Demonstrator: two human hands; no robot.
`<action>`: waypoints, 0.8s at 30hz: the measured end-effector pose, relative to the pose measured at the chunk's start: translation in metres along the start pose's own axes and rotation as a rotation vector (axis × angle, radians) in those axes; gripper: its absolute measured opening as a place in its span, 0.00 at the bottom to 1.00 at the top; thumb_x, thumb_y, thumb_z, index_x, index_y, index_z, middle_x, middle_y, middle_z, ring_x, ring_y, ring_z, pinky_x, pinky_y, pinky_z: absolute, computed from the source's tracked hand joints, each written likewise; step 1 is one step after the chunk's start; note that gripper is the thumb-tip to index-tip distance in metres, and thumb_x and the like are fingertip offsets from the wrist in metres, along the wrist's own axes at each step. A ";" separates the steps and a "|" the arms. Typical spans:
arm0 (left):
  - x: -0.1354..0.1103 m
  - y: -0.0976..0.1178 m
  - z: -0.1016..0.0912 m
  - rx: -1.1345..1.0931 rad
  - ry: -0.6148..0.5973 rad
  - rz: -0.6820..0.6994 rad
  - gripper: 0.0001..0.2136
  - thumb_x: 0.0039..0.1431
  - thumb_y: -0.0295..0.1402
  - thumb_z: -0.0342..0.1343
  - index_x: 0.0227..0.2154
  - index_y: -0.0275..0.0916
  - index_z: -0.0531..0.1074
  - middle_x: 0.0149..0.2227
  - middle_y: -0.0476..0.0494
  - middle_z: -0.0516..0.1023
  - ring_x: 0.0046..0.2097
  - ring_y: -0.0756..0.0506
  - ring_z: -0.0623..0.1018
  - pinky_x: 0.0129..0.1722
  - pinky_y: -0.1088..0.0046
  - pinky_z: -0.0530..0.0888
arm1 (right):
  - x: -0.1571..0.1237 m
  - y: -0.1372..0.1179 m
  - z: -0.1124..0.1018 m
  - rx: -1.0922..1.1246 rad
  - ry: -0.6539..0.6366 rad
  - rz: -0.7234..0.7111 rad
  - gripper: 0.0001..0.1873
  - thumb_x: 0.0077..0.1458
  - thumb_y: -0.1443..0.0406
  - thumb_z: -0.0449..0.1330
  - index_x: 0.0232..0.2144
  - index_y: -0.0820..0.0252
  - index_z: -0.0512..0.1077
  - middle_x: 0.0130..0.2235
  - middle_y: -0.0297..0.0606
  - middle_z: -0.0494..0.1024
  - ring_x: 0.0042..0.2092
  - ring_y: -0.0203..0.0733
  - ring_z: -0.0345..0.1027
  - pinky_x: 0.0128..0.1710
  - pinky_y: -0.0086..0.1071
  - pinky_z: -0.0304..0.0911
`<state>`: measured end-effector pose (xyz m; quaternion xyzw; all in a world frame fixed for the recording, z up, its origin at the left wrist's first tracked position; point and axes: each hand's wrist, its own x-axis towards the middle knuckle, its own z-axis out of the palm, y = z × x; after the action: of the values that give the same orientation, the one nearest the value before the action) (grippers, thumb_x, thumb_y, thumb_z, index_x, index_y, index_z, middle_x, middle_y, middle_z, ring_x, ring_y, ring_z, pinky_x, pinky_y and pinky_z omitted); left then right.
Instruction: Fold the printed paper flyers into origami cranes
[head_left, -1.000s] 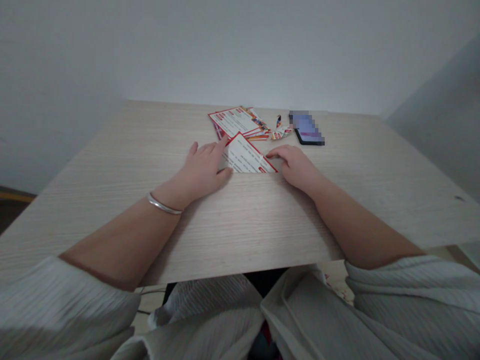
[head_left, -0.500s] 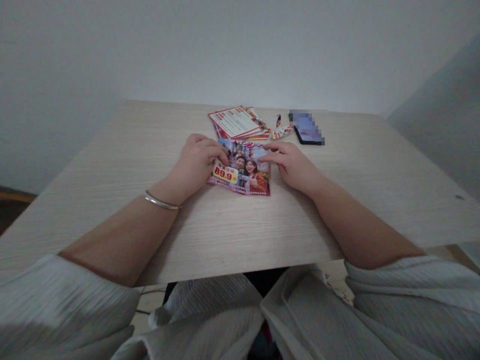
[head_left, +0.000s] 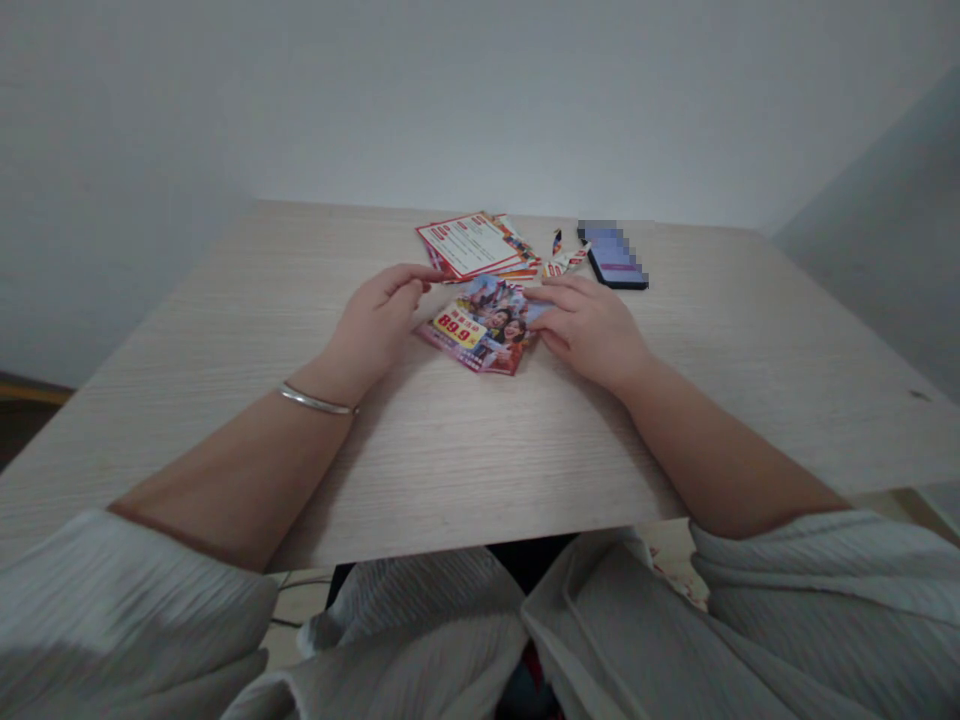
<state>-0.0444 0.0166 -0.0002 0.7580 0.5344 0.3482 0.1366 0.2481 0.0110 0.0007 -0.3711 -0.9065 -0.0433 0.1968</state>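
A colourful printed flyer (head_left: 476, 325), creased down its middle and showing "89.9", is held between my hands just over the table. My left hand (head_left: 382, 315) pinches its left edge, where the paper curls up. At the right edge, my right hand (head_left: 589, 325) grips the paper between thumb and fingers. Right behind the flyer lies a stack of similar flyers (head_left: 472, 245), the top one white with a red border. To the right of the stack sits a small folded paper piece (head_left: 564, 262) with pointed ends.
A phone (head_left: 615, 258) with a partly blurred screen lies at the back right of the pale wooden table (head_left: 450, 480). A wall (head_left: 480, 100) rises behind the table. The front edge of the table is close to my lap.
The flyer has turned and its sides have bent upward, the crease more marked. My left hand has shifted slightly left and now pinches the edge; my right hand has closed on the other side.
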 end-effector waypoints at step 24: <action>-0.010 0.032 0.001 0.518 -0.479 0.524 0.18 0.70 0.37 0.49 0.52 0.40 0.81 0.53 0.40 0.85 0.52 0.38 0.83 0.64 0.48 0.71 | -0.002 -0.005 0.000 0.108 -0.204 -0.109 0.25 0.58 0.72 0.58 0.57 0.60 0.79 0.61 0.47 0.80 0.61 0.52 0.74 0.65 0.48 0.66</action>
<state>-0.0225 -0.0052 0.0136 0.9365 0.3470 0.0400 -0.0311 0.2462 0.0057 0.0006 -0.3126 -0.9416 0.0329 0.1207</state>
